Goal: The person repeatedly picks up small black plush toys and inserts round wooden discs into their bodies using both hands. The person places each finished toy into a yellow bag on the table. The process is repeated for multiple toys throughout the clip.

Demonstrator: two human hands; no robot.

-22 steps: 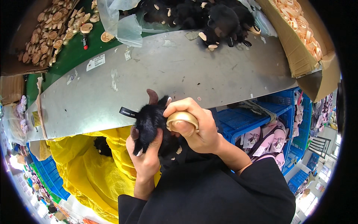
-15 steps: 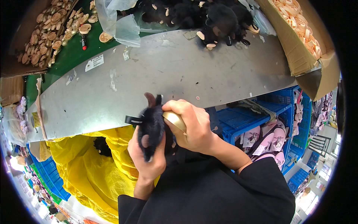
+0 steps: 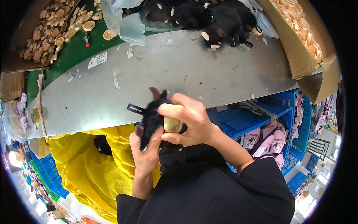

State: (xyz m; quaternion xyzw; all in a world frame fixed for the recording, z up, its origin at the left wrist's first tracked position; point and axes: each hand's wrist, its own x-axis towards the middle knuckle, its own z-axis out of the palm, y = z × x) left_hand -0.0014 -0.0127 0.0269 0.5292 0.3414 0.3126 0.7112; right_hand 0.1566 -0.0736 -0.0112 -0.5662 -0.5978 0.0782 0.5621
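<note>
A small black furry plush piece (image 3: 150,116) with brown ears and a black ribbon tag is held up before me, over the near edge of the metal table (image 3: 171,71). Wrapped around its lower left part is my left hand (image 3: 146,155), its thumb pressed on the fur. My right hand (image 3: 194,119) grips a smooth gold domed piece (image 3: 172,124) between thumb and fingers, its fingertips against the plush. The gold piece sits against the plush's right side. Whether it is partly inside the plush, I cannot tell.
Beneath the table edge at left hangs a yellow bag (image 3: 89,171) with a black furry item inside. Blue crates (image 3: 242,119) with pink printed slippers stand at right. Behind lie black plush pieces (image 3: 223,22), a box of peach-coloured straps (image 3: 302,33) and a carton of gold-and-tan pieces (image 3: 44,33).
My right hand has shifted its grip, with the thumb now below the gold piece, which shows more of its rounded face. The plush has turned slightly, and my left thumb lies higher across it.
</note>
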